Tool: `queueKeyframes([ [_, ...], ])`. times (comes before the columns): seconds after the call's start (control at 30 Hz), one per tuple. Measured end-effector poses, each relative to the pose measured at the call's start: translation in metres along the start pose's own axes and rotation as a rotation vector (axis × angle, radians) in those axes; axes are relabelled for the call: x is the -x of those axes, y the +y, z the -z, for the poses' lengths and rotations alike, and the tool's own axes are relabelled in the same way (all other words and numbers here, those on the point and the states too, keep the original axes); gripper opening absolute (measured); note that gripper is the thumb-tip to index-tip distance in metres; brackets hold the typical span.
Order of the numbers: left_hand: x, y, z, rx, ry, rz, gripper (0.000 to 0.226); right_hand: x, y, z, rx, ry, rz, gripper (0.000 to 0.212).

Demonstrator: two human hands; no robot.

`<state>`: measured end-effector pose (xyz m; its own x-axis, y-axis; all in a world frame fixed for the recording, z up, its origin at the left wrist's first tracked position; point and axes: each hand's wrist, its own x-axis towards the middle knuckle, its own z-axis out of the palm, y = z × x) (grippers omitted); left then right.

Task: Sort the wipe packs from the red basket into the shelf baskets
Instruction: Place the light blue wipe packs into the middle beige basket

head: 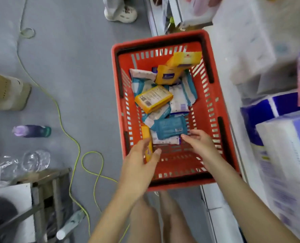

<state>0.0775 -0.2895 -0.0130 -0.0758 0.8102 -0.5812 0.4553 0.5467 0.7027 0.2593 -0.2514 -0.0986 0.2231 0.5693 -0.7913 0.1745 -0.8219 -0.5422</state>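
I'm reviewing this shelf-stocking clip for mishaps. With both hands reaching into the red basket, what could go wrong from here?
1. The left hand holds the upright yellow pack close against the red basket wall; it may snag there or slip.
2. The right hand reaches overlapping packs, a teal pack on a white pack; both could lift together and be mis-sorted.
3. The green cable loops on the floor near the person's legs: a possible trip.

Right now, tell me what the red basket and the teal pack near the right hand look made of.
Red basket: seemingly rigid moulded plastic, slotted walls, slight sheen. Teal pack: probably soft plastic film, creased, matte, printed barcode.
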Motion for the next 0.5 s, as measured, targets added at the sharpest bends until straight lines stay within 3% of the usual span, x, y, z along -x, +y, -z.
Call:
queueKeyframes([
  [0.1, -0.073, -0.01, -0.02, -0.367, -0.121, -0.087, 0.046, -0.048, 0.019, -0.019, -0.034, 0.07, -0.051, 0.034],
  [0.2, -0.131, -0.019, -0.033, -0.565, -0.216, -0.05, 0.06, -0.078, 0.024, -0.034, -0.07, 0.151, -0.049, 0.048],
  [0.27, -0.164, -0.03, -0.042, -0.662, -0.248, -0.002, 0.07, -0.095, 0.026, -0.041, -0.064, 0.172, -0.054, 0.059],
  [0.5, -0.225, -0.068, -0.061, -0.828, -0.304, 0.036, 0.072, -0.126, 0.046, -0.06, -0.142, 0.155, -0.092, 0.045],
])
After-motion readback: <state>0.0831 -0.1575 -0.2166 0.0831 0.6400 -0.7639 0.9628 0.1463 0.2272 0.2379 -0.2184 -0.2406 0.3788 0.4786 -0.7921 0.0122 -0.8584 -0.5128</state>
